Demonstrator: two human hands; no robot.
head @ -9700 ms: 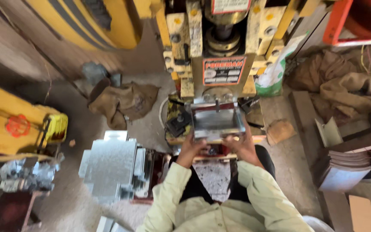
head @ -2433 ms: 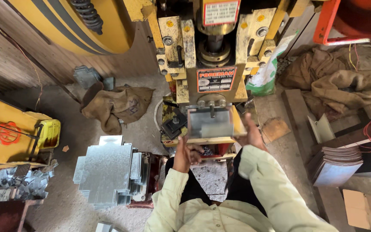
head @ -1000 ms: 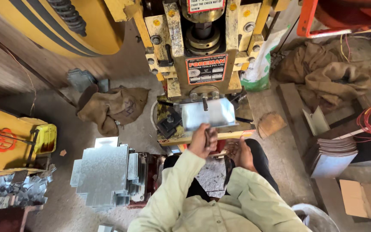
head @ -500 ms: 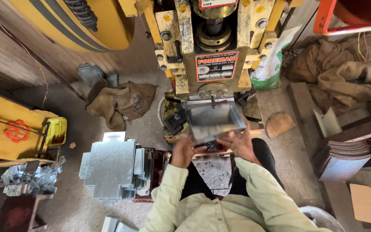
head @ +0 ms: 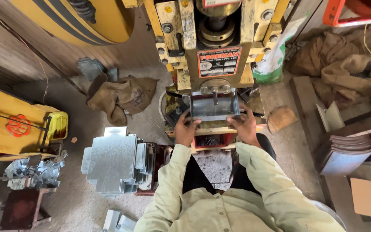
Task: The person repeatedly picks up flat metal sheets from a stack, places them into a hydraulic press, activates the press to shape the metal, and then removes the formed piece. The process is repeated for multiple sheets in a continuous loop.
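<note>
Both hands pinch 1 folded grey sheet-metal box blank [head: 214, 106]: left hand [head: 187, 127] on its left edge, right hand [head: 245, 125] on its right edge. Blank sits under the ram of the large yellow power press [head: 213, 47], on the die. Judgement: seat it square against the stops, fingers outside the ram path. Stack of flat cross-shaped galvanised blanks [head: 112, 161] lies on the floor, left. Brown burlap sack [head: 121, 96] beyond.

Both hands, left hand [head: 187, 129] and right hand [head: 245, 126], grip a metal tray [head: 214, 107] under the press [head: 213, 47].
</note>
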